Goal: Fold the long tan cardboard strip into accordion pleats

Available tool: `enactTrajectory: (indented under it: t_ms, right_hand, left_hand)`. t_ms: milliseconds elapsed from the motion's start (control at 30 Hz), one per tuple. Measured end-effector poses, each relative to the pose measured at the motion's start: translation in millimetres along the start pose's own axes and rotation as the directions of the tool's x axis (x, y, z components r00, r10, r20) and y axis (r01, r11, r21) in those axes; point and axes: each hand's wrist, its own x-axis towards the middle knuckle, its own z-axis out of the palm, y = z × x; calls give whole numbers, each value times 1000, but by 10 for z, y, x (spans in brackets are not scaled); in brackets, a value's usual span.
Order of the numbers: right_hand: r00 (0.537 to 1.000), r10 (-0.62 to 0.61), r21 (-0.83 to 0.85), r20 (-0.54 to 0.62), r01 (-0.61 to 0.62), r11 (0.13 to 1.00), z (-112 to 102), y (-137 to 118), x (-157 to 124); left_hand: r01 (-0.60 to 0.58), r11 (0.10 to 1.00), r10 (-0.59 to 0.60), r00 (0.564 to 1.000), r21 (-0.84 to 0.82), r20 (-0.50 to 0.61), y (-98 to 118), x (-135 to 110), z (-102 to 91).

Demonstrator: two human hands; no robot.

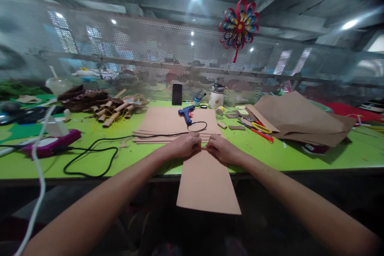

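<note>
A sheet of brown kraft paper (208,186) hangs over the table's front edge toward me, its far end rolled into a narrow tube. My left hand (187,145) pinches the left part of that roll, fingers closed. On the right part, my right hand (223,149) is closed in the same way, close beside the left. Just beyond both hands lies a stack of flat brown sheets (159,122). On the stack rests a blue glue gun (187,114) with a red trigger, its black cord running left.
Several rolled paper tubes (115,114) are heaped at the back left. A purple power strip (52,144) sits on the left, with a white cable (38,168) in front. Scissors with red handles (261,134) lie right of the stack, near large brown sheets (300,118). A phone (177,94) stands behind.
</note>
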Motion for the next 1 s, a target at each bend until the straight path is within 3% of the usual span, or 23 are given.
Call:
enactTrajectory:
  t_ms: [433, 667, 1000]
  right_hand:
    - [1000, 12, 39, 1, -12, 999, -109, 64, -107]
    - [1000, 9, -27, 17, -9, 1000, -91, 56, -87]
    - [997, -5, 40, 76, 2, 999, -125, 71, -123]
  left_hand:
    - [31, 999, -30, 999, 22, -36, 16, -46, 57]
    - [34, 999, -32, 999, 42, -32, 28, -63, 53]
    - [-14, 996, 24, 993, -88, 115, -33, -87, -108]
